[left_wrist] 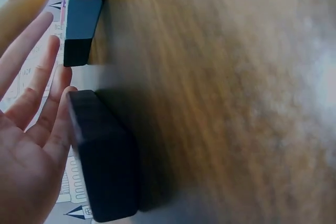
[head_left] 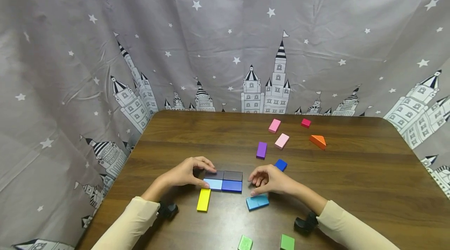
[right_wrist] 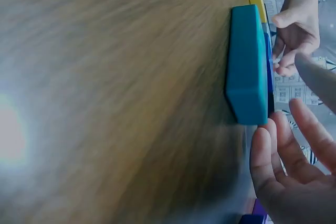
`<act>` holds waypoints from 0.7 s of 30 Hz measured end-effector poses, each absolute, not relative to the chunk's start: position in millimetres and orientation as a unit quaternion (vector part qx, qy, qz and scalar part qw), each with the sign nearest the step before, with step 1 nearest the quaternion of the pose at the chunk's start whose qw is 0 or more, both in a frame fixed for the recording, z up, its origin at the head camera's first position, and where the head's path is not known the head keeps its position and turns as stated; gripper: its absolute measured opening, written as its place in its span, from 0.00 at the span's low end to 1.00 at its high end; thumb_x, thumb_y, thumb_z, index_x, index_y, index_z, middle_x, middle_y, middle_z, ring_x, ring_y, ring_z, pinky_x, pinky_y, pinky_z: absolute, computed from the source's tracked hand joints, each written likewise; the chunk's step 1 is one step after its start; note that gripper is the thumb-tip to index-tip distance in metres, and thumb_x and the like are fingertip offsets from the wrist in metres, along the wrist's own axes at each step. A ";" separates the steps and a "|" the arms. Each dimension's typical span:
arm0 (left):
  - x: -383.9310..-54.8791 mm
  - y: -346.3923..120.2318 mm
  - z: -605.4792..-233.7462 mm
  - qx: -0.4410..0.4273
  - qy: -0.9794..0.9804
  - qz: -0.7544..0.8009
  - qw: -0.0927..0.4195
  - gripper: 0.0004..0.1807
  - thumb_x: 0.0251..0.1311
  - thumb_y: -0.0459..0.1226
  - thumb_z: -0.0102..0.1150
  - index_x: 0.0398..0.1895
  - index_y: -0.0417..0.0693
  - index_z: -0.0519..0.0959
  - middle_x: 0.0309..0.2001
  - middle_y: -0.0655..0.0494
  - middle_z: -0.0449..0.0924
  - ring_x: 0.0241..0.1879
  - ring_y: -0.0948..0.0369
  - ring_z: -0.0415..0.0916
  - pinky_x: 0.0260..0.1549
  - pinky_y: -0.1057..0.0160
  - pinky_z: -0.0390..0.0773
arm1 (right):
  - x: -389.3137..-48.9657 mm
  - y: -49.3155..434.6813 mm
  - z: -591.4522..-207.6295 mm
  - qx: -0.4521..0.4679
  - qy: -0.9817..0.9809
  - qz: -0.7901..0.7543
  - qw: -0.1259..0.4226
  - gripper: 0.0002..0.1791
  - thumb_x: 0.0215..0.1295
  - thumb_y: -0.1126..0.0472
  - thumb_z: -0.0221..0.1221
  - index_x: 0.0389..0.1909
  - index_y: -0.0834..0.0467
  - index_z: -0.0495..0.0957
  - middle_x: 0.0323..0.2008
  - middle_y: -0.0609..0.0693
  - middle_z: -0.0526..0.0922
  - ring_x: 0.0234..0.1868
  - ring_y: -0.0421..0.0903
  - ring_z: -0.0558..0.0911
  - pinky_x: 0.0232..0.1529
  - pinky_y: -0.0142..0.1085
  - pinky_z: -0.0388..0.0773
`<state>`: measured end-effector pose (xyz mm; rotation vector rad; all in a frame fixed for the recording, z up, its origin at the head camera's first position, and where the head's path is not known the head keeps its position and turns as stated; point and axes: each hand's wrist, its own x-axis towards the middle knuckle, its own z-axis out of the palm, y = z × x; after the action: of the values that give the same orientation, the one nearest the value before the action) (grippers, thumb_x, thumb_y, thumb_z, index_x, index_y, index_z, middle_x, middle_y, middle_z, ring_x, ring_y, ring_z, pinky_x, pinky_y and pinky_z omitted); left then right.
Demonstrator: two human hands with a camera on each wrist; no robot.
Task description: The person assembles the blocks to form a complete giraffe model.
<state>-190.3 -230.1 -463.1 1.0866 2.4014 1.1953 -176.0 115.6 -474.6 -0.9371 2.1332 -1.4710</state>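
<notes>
My left hand [head_left: 186, 172] is at the left end of a two-row group, its thumb by the light blue block [head_left: 213, 184] and its fingertips over a dark grey block [head_left: 217, 174]. A second dark grey block [head_left: 233, 175] and a blue block [head_left: 232, 186] complete the group's right side. A dark, block-shaped thing [left_wrist: 105, 150] shows close beside the fingers in the left wrist view. To the group's right, my right hand [head_left: 272, 179] has its thumb close above a sky-blue block [head_left: 257, 202], fingers loosely bent with nothing between them.
A yellow block [head_left: 204, 200] lies below the group. Beyond the right hand are a small blue block [head_left: 281, 165], a purple block [head_left: 261, 150], two pink blocks [head_left: 282, 141], a red block [head_left: 306, 123] and an orange triangle [head_left: 318, 141]. Two green blocks [head_left: 287, 242] lie near the front.
</notes>
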 end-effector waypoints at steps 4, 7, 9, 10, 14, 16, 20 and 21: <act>-192.7 -232.3 -466.4 0.368 0.825 0.409 0.132 0.23 0.49 0.36 0.78 0.49 0.40 0.85 0.51 0.51 0.81 0.54 0.52 0.75 0.58 0.64 0.70 | -172.5 121.5 -475.0 -0.356 0.760 -0.507 0.196 0.18 0.50 0.67 0.75 0.41 0.69 0.82 0.34 0.60 0.82 0.34 0.54 0.80 0.33 0.32 0.80; -193.8 -233.8 -468.9 0.365 0.827 0.406 0.134 0.23 0.49 0.37 0.78 0.49 0.41 0.86 0.51 0.51 0.81 0.54 0.52 0.75 0.57 0.64 0.71 | -170.5 124.5 -475.3 -0.371 0.765 -0.489 0.195 0.19 0.50 0.65 0.76 0.41 0.67 0.83 0.35 0.58 0.82 0.34 0.52 0.80 0.34 0.33 0.80; -194.2 -234.3 -469.5 0.363 0.828 0.405 0.137 0.23 0.49 0.38 0.78 0.49 0.41 0.86 0.51 0.52 0.81 0.54 0.52 0.75 0.57 0.64 0.71 | -169.3 125.4 -475.3 -0.379 0.768 -0.478 0.193 0.19 0.50 0.64 0.77 0.41 0.66 0.84 0.34 0.56 0.82 0.34 0.50 0.79 0.34 0.32 0.79; -194.2 -234.5 -469.7 0.361 0.828 0.406 0.138 0.23 0.49 0.38 0.78 0.49 0.41 0.86 0.51 0.52 0.81 0.54 0.53 0.75 0.57 0.64 0.71 | -168.8 125.8 -475.4 -0.382 0.771 -0.472 0.192 0.19 0.49 0.63 0.77 0.41 0.65 0.84 0.34 0.55 0.82 0.33 0.49 0.79 0.33 0.32 0.78; -194.4 -234.7 -470.1 0.358 0.826 0.411 0.145 0.22 0.49 0.37 0.78 0.49 0.41 0.86 0.50 0.52 0.82 0.54 0.53 0.75 0.57 0.64 0.71 | -166.6 126.1 -475.5 -0.395 0.772 -0.459 0.193 0.19 0.49 0.61 0.77 0.41 0.63 0.85 0.33 0.53 0.80 0.33 0.45 0.77 0.32 0.30 0.76; -194.6 -235.0 -470.6 0.356 0.825 0.413 0.147 0.22 0.49 0.37 0.78 0.49 0.41 0.86 0.50 0.52 0.82 0.54 0.54 0.76 0.57 0.64 0.71 | -165.7 126.2 -475.7 -0.401 0.772 -0.454 0.195 0.18 0.49 0.61 0.77 0.40 0.63 0.85 0.32 0.52 0.80 0.32 0.43 0.77 0.31 0.29 0.75; -195.0 -235.3 -471.5 0.351 0.823 0.419 0.152 0.22 0.48 0.36 0.78 0.49 0.41 0.86 0.50 0.52 0.82 0.54 0.54 0.76 0.57 0.64 0.72 | -164.3 126.2 -475.3 -0.405 0.772 -0.448 0.199 0.16 0.50 0.63 0.77 0.39 0.63 0.85 0.30 0.52 0.79 0.31 0.41 0.75 0.30 0.27 0.73; -195.1 -235.3 -471.6 0.350 0.823 0.420 0.154 0.22 0.48 0.36 0.78 0.49 0.41 0.86 0.50 0.52 0.82 0.54 0.54 0.76 0.57 0.64 0.72 | -164.0 126.2 -475.1 -0.405 0.772 -0.447 0.200 0.16 0.50 0.63 0.76 0.39 0.63 0.85 0.29 0.52 0.79 0.31 0.41 0.75 0.30 0.26 0.72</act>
<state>-195.1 -235.3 -471.6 1.0045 2.3593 1.2032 -164.0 126.2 -475.1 -1.1329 2.1571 -1.2498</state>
